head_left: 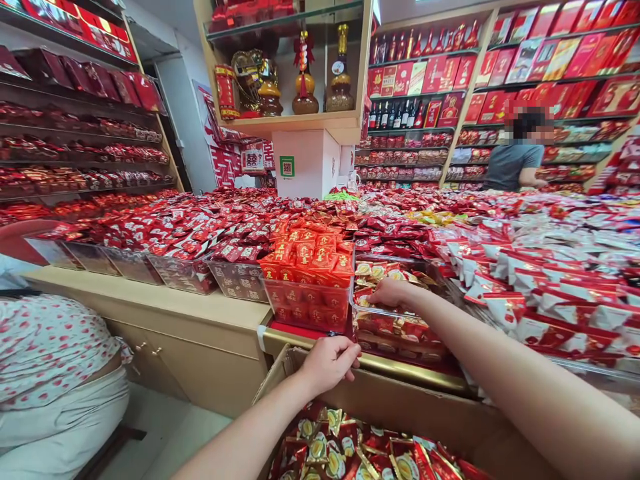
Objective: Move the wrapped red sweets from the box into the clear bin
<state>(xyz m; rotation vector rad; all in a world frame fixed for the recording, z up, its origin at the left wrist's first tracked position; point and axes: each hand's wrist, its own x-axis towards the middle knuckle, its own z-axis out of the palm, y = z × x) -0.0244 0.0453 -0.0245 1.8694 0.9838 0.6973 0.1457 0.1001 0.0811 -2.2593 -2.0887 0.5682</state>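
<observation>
My left hand (333, 363) is closed just above the back edge of an open cardboard box (400, 401), its fingers curled; whatever they may hold is hidden. Red and gold wrapped packets (345, 448) lie inside the box. My right hand (393, 295) reaches over the rim of a clear plastic bin (400, 320), its fingers curled down at the gold and red packets there; what is between them cannot be made out. Beside that bin, on the left, stands a clear bin of bright red packets (310, 287).
More bins of red packets (180, 250) line the wooden counter (215, 317) leftward. White and red packets (530, 300) are heaped at right. A seated person (55, 373) is at the left edge; another person (513, 160) stands by the back shelves. A display cabinet (285, 120) rises behind the bins.
</observation>
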